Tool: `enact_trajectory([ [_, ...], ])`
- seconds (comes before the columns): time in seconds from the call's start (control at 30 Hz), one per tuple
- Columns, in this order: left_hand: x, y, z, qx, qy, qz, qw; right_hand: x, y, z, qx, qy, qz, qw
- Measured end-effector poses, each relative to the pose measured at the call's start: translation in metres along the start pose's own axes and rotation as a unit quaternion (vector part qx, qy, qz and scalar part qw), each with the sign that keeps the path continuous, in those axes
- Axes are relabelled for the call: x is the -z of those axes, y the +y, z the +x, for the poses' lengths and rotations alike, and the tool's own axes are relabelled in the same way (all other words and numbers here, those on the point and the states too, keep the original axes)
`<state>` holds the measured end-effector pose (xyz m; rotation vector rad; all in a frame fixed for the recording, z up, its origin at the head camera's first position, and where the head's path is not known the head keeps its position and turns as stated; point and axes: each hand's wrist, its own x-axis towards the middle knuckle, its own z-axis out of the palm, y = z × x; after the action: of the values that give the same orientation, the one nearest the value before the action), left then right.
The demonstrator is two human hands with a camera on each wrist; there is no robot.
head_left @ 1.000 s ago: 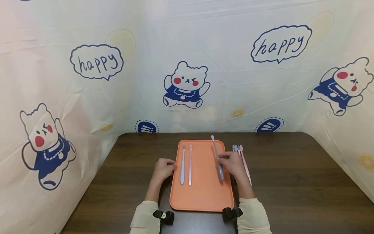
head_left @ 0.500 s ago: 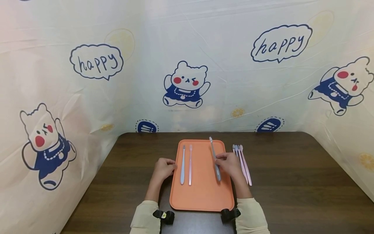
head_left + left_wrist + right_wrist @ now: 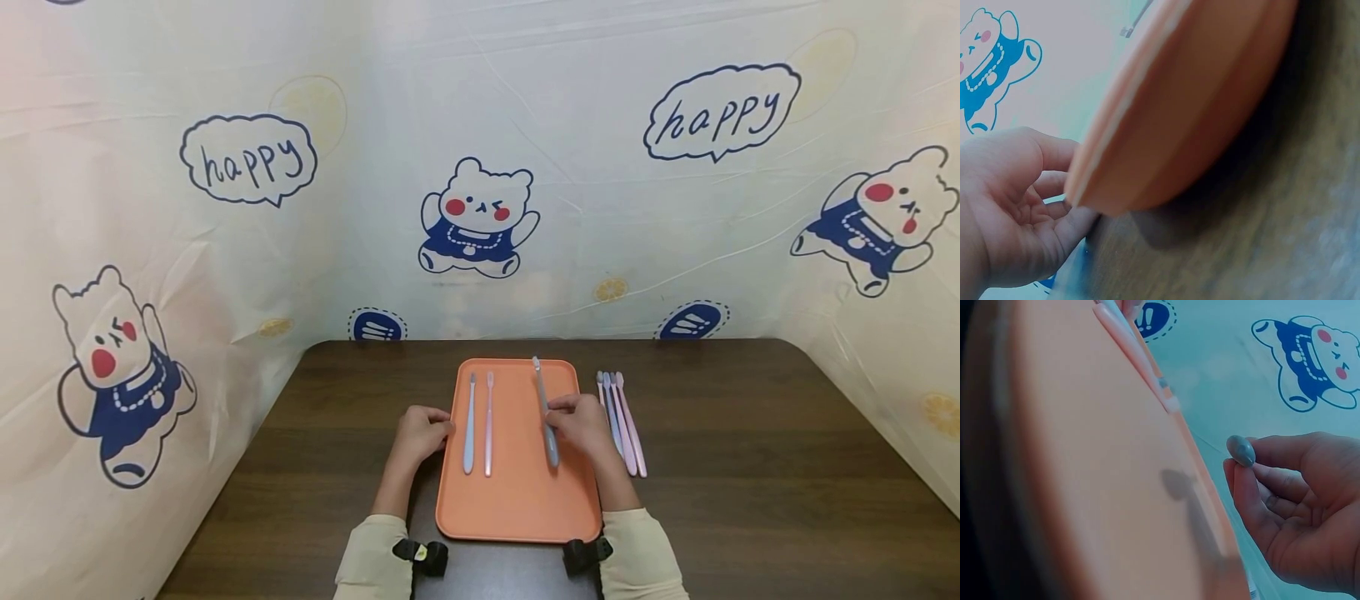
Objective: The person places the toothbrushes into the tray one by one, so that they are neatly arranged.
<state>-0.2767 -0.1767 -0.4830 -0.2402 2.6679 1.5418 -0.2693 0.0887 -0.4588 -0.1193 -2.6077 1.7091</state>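
My right hand (image 3: 583,423) pinches a grey toothbrush (image 3: 551,446) between thumb and fingers, above the right half of an orange tray (image 3: 517,508). The right wrist view shows the toothbrush (image 3: 1241,451) end-on at the fingertips, its shadow falling on the tray. On the tray's left half lie a light blue toothbrush (image 3: 469,433) and a thin pink toothbrush (image 3: 488,433), side by side, heads pointing away. My left hand (image 3: 420,432) holds the tray's left rim; in the left wrist view the thumb and fingers of that hand (image 3: 1016,206) meet at the rim.
Several more toothbrushes (image 3: 628,429), pink and blue among them, lie bunched on the dark wooden table (image 3: 750,467) just right of the tray. A printed sheet (image 3: 585,225) with bears hangs behind the table and along both sides.
My right hand has moved left with the grey toothbrush, farther in over the tray, uncovering more of the bunched toothbrushes. The left hand has stayed at the tray's rim.
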Motion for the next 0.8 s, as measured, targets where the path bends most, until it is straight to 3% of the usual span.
enact_trajectory([
  [0.8, -0.001, 0.002, 0.001, 0.009, 0.001, -0.007, 0.9999, -0.023, 0.000, -0.002, -0.007, -0.011, -0.014, 0.9998],
])
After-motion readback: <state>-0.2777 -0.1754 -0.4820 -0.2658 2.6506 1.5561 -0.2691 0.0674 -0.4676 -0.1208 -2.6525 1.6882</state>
